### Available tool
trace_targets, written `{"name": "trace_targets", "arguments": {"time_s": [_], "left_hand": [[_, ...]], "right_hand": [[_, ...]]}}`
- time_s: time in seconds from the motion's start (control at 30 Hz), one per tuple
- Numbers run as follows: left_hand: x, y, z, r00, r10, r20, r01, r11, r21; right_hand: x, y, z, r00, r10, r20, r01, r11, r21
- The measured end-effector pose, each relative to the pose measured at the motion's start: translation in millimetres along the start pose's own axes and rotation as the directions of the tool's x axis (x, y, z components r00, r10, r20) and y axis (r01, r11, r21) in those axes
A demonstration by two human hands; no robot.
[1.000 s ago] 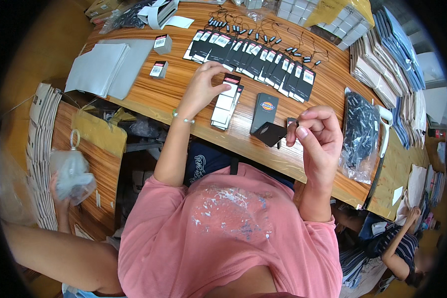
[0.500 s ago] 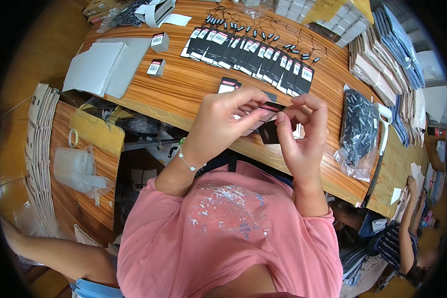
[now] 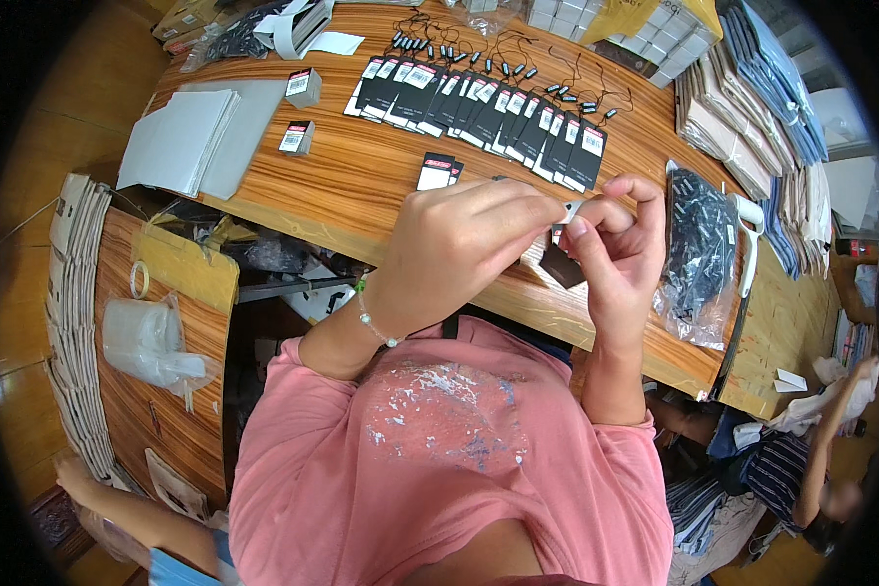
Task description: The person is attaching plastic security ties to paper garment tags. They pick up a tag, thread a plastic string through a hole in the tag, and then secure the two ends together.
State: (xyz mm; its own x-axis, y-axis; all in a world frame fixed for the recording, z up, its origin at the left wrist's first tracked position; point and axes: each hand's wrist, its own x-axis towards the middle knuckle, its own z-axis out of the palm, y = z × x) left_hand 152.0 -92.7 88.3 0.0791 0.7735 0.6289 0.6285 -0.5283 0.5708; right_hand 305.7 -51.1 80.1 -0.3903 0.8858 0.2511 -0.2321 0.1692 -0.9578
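My left hand (image 3: pixel 474 230) is closed, its fingers bunched and their tips at a small white sticker-like piece (image 3: pixel 571 208). My right hand (image 3: pixel 617 239) touches the other side of that piece with thumb and curled forefinger. Under the right thumb hangs a black hang tag (image 3: pixel 563 266), partly hidden by the hand. Just beyond my left hand lie a couple of black tags with white labels (image 3: pixel 436 172). A fanned row of black hang tags (image 3: pixel 498 117) with white labels and black cords spreads farther back on the wood-grain table (image 3: pixel 361 176).
Two small label stacks (image 3: pixel 297 138) stand at left, beside white sheets (image 3: pixel 181 137). A plastic bag of black cords (image 3: pixel 698 254) and a white handled tool (image 3: pixel 749 244) lie at right. Folded garments (image 3: pixel 732 127) are piled behind. Other people's arms (image 3: pixel 146 518) show at both lower sides.
My left hand has moved right, its fingertips meeting those of my right hand. The dark-topped label piece it held is out of sight, and a small white piece shows between the fingertips.
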Motion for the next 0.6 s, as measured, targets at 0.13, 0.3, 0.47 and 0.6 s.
{"name": "trace_targets", "arguments": {"time_s": [0.13, 0.3, 0.47, 0.6], "left_hand": [[2.8, 2.4, 0.6, 0.997, 0.073, -0.022, -0.071, 0.996, 0.052], [6.3, 3.4, 1.7, 0.992, 0.117, -0.046, -0.115, 0.993, 0.037], [7.9, 0.9, 4.2, 0.987, 0.135, -0.086, -0.135, 0.991, 0.009], [6.9, -1.9, 6.5, 0.992, 0.102, -0.068, -0.104, 0.994, -0.025]], "right_hand": [[-0.7, 2.7, -1.9, 0.997, 0.073, 0.009, -0.073, 0.962, 0.265], [-1.9, 8.1, -2.4, 0.995, 0.097, 0.013, -0.092, 0.877, 0.471], [-0.6, 13.0, -2.2, 0.988, 0.127, 0.084, -0.151, 0.758, 0.635], [-1.8, 10.9, -2.9, 0.999, -0.034, -0.018, 0.037, 0.96, 0.276]]}}
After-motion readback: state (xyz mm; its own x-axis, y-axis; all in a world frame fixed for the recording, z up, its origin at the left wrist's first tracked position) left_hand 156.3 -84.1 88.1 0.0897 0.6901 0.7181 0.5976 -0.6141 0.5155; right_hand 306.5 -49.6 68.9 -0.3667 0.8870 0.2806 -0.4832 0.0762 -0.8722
